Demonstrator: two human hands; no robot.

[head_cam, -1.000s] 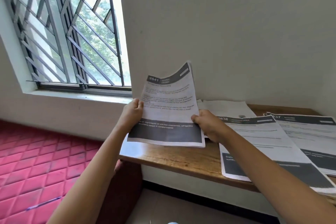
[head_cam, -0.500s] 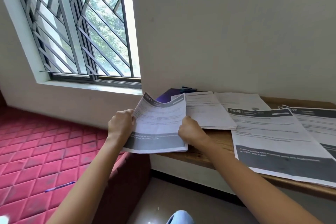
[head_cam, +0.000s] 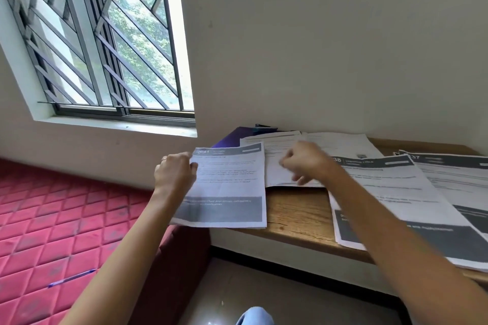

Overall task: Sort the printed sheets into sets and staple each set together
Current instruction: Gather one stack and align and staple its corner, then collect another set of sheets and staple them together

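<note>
Papers spread along the wooden table (head_cam: 295, 214)
Sheet marked 641 (head_cam: 229, 185) hangs off the table's left end, stack of sheets (head_cam: 280, 145) just right and farther back, folder (head_cam: 232, 137) behind both. Sheet marked 38 (head_cam: 390, 192) comes next, then sheet marked 37 (head_cam: 454, 174) at far right.

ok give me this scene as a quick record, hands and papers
left hand: grips left edge of 641 sheet
right hand: blurred, over plain sheet stack, hold unclear
641 sheet: reaches past left end of table
38 sheet: flat on table, right of bare wood
purple folder: by the wall, partly under the stack
pen: on red mattress
</note>
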